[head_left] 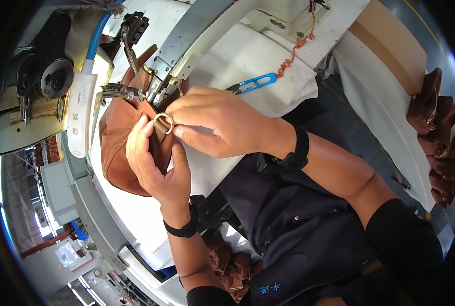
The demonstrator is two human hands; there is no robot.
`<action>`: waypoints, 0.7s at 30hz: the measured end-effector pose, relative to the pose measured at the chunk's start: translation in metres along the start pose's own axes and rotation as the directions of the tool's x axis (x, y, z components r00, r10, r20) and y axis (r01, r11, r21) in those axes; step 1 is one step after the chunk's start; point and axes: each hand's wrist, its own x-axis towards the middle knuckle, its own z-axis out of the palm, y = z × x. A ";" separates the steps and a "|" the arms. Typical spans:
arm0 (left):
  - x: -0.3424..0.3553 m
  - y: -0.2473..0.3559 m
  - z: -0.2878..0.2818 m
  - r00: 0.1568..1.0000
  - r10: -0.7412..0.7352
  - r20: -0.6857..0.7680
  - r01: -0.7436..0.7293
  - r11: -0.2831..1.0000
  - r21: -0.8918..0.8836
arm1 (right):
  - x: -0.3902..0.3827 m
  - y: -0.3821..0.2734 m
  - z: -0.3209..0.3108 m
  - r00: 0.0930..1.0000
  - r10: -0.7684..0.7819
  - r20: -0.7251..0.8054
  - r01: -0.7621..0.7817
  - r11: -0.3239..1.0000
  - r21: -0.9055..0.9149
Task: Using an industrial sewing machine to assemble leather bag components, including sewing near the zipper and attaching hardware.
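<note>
Brown, rounded fabric workpiece [119, 155]: lies on the white tabletop [222, 64], its upper part beneath the grey metal sewing-machine arm [184, 41].
Gold-coloured metal ring [171, 122]: sits at the flat brown strap [148, 108], between the hands and just beside the stitching point.
Left hand [157, 166]: fingers extended, thumb apart, resting on the workpiece; nothing gripped.
Right hand [215, 120]: fingers bent, index finger and thumb at the ring; whether they pinch ring or strap cannot be told.
Step in hand: apparently, aligning strap and ring for stitching.
Next move: judged to call for steady cloth, with ring and fingertips clear of the needle.
Blue thread snips [258, 82]: lie apart, near an orange cord [293, 55].
</note>
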 end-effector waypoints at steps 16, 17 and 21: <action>-0.013 -0.007 0.018 0.994 -0.062 0.085 0.065 0.997 -0.037 | -0.001 0.009 -0.002 0.855 0.460 0.240 -0.510 0.663 0.547; -0.013 -0.007 0.017 0.997 -0.030 0.076 0.030 1.000 -0.004 | -0.001 0.011 -0.001 0.873 0.427 0.237 -0.483 0.682 0.549; -0.014 -0.006 0.016 0.994 -0.024 0.109 0.021 0.999 0.033 | 0.000 0.016 -0.002 0.867 0.406 0.288 -0.495 0.639 0.589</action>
